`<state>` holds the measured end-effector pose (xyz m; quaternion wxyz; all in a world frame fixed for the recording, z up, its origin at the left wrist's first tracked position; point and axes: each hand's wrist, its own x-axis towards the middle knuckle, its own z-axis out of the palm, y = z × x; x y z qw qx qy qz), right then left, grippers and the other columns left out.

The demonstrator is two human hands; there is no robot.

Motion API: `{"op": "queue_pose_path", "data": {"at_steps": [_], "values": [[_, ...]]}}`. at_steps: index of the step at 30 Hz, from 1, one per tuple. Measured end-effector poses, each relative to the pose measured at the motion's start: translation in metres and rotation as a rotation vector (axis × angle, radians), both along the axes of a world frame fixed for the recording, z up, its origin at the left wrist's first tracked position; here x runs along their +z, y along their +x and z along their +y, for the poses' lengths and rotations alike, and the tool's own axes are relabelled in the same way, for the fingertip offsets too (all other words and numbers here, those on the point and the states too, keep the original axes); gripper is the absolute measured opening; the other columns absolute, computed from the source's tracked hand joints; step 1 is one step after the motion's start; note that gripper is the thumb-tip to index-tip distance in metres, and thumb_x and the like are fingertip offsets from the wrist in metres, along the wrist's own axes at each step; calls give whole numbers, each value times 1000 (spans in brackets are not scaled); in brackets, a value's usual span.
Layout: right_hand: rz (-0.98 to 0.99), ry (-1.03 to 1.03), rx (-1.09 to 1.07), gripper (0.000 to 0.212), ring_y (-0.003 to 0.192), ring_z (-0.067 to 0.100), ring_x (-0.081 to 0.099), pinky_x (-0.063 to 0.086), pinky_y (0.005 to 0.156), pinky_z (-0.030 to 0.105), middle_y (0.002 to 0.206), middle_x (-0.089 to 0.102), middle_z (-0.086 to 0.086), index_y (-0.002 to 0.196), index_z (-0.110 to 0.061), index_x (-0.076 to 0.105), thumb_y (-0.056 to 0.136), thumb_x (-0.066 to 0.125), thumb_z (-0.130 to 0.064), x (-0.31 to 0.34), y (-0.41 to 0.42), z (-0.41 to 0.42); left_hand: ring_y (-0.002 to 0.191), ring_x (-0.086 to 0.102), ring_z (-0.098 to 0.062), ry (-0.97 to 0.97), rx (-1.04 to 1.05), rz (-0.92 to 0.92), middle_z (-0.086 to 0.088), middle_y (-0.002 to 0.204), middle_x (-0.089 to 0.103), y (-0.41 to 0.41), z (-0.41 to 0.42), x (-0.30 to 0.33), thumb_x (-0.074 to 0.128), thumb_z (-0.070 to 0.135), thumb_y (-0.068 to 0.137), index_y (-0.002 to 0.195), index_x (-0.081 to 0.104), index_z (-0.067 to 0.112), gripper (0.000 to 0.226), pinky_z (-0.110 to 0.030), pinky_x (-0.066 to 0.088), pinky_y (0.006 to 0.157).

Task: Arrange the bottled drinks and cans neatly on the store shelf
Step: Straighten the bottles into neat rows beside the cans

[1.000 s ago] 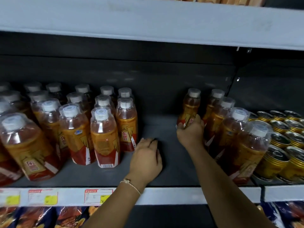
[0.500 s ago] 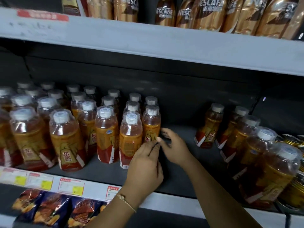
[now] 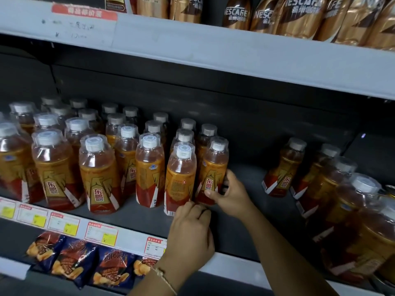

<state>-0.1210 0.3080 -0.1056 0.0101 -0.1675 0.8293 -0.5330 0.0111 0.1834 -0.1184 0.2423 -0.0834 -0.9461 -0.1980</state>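
Right hand (image 3: 229, 194): centre of frame, fingers curled round lower part of a bottle (image 3: 212, 169); thumb on front of label, other fingers behind. Grip closed on it.
Held bottle: upright on shelf (image 3: 245, 221), rightmost of the left group; orange drink, red-gold label, white cap under clear wrap. Sits directly left of the right palm.
Left hand (image 3: 191, 228): lower centre, knuckles up, fingers curled down at base of front bottle (image 3: 180, 178). Fingertips touch or nearly touch its bottom edge; can't tell if it grips anything. Thin bracelet on wrist.
Front bottle: just left of held bottle, touching or nearly so, barcode side facing out.
Left group (image 3: 85, 159): many same bottles, left half of frame, several rows deep, upright.
Right group (image 3: 333, 189): same bottles, right of frame, one row running to lower right; well apart from held bottle, bare shelf between.
Can (image 3: 390, 194): gold top at far right edge, mostly hidden.
Upper shelf (image 3: 213, 54): Nescafe bottles (image 3: 299, 16) along top of frame.
Price tags (image 3: 100, 232): on shelf lip, lower left.
Snack bags (image 3: 74, 259): below lip, lower left.
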Motion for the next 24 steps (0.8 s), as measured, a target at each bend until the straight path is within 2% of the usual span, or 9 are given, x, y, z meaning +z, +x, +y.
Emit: {"op": "queue_pose_path", "data": {"at_steps": [3,6,8,11,14,19,24], "values": [[-11,4,-22,58,99,-9,64,52,88,22,115,63,-17,107,-51,50,81,80,-11,1,0,15,90,63,-22,31,-29,-1,-1,95,70,-3,7,-1,63,13,67,97,75,14,33,-32,53,84],[-23,18,-59,61,106,-6,60,51,97,29,118,60,-21,114,-53,46,82,79,-13,1,2,35,97,64,-22,28,-43,24,-2,102,71,-12,17,1,66,13,70,104,74,13,34,-30,48,91],[-30,21,-93,64,112,-1,58,49,103,36,121,60,-19,125,-46,45,83,79,-13,1,3,51,112,61,-25,6,-48,22,-6,116,69,-22,26,2,63,15,77,117,70,11,40,-33,43,102],[-43,16,-137,64,119,7,58,46,109,44,125,61,-13,130,-39,44,83,78,-12,0,6,69,137,40,-23,-63,-32,-43,-5,142,53,-39,33,5,45,24,90,140,51,12,52,-31,23,119],[-63,13,-186,69,127,13,54,42,112,49,135,57,-8,141,-32,40,85,76,-12,-1,10,87,145,25,-21,-150,-13,-80,-5,152,40,-58,41,9,37,28,93,149,36,12,58,-28,10,121],[-76,42,-244,79,140,15,40,33,119,49,150,46,-6,153,-30,26,91,70,-10,1,19,108,150,9,-25,-255,-61,-200,-11,160,25,-80,61,11,40,26,91,154,20,6,69,-31,-2,121],[-38,89,-296,86,144,12,31,26,117,32,157,34,-7,159,-31,10,95,65,-14,1,24,119,151,-4,-27,-336,-152,-267,-11,163,12,-92,80,12,43,23,88,155,9,6,77,-36,-14,120]]}}
